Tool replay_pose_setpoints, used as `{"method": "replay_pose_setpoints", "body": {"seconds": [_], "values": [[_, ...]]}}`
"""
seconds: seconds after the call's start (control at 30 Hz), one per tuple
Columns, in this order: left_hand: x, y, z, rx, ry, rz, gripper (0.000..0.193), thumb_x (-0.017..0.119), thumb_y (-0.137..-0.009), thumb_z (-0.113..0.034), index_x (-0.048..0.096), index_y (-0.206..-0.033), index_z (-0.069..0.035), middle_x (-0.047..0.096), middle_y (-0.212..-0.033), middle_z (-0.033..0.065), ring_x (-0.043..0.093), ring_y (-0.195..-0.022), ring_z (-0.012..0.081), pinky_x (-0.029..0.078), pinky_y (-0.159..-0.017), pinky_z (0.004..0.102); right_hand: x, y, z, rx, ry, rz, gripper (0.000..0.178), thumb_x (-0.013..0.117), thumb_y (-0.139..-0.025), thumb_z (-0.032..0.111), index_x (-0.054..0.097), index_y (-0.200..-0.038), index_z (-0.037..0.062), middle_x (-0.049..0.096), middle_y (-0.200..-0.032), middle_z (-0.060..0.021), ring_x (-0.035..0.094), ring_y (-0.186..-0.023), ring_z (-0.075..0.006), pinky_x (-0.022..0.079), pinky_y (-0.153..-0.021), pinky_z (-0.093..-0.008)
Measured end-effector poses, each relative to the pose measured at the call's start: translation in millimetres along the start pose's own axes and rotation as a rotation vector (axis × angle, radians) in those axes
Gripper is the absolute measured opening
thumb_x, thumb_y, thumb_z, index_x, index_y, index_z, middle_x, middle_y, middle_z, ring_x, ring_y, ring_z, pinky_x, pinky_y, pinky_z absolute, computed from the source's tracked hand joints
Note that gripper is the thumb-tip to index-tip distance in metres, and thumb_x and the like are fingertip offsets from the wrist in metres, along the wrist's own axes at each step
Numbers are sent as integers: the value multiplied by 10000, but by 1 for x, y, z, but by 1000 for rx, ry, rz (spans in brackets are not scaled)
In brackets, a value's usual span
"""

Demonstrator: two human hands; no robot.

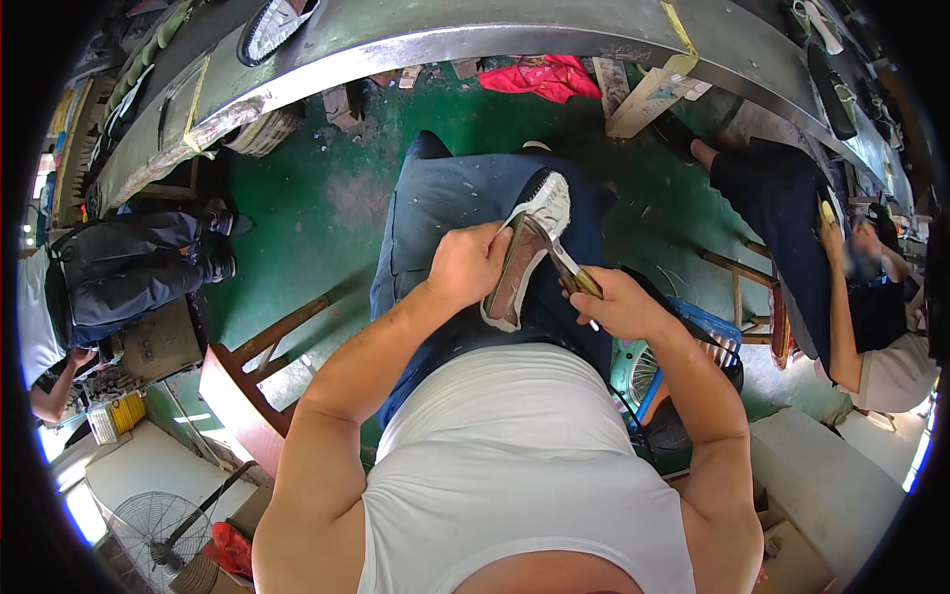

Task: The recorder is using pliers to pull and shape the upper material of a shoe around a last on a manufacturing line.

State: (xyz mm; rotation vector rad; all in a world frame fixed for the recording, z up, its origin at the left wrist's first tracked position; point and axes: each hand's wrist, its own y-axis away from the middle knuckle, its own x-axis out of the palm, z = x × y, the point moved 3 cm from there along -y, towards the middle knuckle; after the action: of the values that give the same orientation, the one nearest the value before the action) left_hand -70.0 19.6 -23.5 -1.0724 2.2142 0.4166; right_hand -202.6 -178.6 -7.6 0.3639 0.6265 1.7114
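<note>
Over my lap, a shoe (513, 275) lies bottom up, with a brown underside, a pale rim and a whitish, wrinkled toe end pointing away from me. My left hand (467, 263) is closed around its left side near the middle, fingers partly hidden behind it. My right hand (621, 302) grips metal pincers (564, 261) by their yellowish handles. The jaws of the pincers reach the shoe's edge just below the toe part; whether they pinch the material is too small to tell. A short pale tip shows below my right fingers.
A long metal-edged bench (475, 42) curves across the far side, with another shoe (277, 30) on it. A red cloth (542, 77) lies on the green floor (336, 198). Seated people are at both sides. A wooden stool (242, 396) and fan (163, 540) stand left.
</note>
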Motion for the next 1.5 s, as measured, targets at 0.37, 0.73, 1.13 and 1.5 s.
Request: {"method": "replay_pose_setpoints", "body": {"seconds": [0.37,0.73,1.13,1.5], "values": [[10,12,-15,324,-236,-126,278,642,-908,-208,667,-1053,28,698,-861,133,694,-699,296,568,-615,372,-36,-1,75,268,439,254,169,610,-909,158,552,-984,18,576,-784,-41,627,-665,-152,519,-623,-313],[10,15,-19,378,-189,-156,195,731,-822,-98,685,-997,-25,661,-937,102,669,-646,276,554,-554,342,-38,-1,71,214,310,244,195,601,-922,203,545,-965,22,557,-784,-60,615,-706,-155,513,-625,-332],[59,16,54,-533,1537,294,652,376,-1069,-428,230,-1552,-14,433,-1491,132,416,-1364,233,311,-1159,358,1,-37,42,-107,767,29,282,615,-936,250,590,-958,-30,653,-846,-264,637,-799,-468,497,-734,-519],[60,-2,47,-310,969,170,743,624,-993,-311,222,-1583,-107,476,-1448,137,475,-1279,192,385,-1080,305,2,-36,-10,143,-204,39,290,612,-962,195,615,-1153,-22,676,-890,-95,657,-715,-176,544,-639,-304]]}}
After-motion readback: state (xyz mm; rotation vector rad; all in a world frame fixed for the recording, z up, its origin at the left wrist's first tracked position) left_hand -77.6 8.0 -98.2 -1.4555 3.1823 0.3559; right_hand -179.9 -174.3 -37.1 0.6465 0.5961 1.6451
